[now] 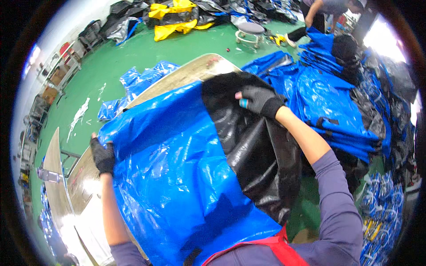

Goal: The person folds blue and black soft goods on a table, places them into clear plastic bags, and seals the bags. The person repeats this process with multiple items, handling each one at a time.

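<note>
A large tarpaulin sheet (177, 173), glossy blue with a black section on its right, spreads over the worktable (195, 66) and reaches back to my body. At its far left corner, my left hand (103, 156), in a dark fingerless glove, grips the blue edge; part of the fingers is hidden. My right hand (259, 101), gloved alike, lies on the black section near its far edge with fingers stretched to the left. Blue tape wraps one of its fingers. Folds and wrinkles run across the material between both hands.
Stacked blue and black tarpaulin pieces (328, 97) stand close on the right, with bundled blue straps (381, 199) below. Blue packets (133, 84) lie on the green floor beyond the table. Farther back are a round stool (250, 29), yellow sheets (175, 29) and another person (330, 9).
</note>
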A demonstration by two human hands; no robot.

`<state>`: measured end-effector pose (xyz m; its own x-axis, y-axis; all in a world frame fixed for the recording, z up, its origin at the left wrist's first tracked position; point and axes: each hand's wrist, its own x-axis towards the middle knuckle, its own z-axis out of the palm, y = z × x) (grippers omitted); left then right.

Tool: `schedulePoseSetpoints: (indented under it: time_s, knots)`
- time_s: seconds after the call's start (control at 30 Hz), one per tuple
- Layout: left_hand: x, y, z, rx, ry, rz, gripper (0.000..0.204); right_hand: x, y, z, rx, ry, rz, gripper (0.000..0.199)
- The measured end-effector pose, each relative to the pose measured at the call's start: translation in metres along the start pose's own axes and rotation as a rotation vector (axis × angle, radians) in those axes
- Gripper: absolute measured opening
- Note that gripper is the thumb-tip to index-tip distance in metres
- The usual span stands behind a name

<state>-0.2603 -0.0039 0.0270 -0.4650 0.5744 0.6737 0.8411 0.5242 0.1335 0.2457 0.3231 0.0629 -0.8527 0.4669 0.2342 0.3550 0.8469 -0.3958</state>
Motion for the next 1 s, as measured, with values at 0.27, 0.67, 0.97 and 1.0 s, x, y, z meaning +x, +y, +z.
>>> schedulePoseSetpoints:
  time_s: [0.27,0.67,0.97,1.0]
  knots:
    - [-0.105,0.296,-0.082,-0.696,-0.732,0.732,0.055,-0.161,-0.095,-0.052,-0.271,-0.444,0.965,0.071]
    - [-0.142,0.333,-0.031,-0.380,-0.747,0.839,0.074,-0.172,-0.119,-0.103,-0.583,0.391,0.316,0.049]
    - [-0.270,0.113,-0.272,0.060,-0.505,-0.426,0.085,-0.112,-0.058,0.044,-0.647,-0.462,0.444,0.104]
    - [-0.307,0.092,-0.290,-0.187,-0.709,-0.721,0.084,-0.114,-0.055,0.044,-0.645,-0.409,0.422,0.106]
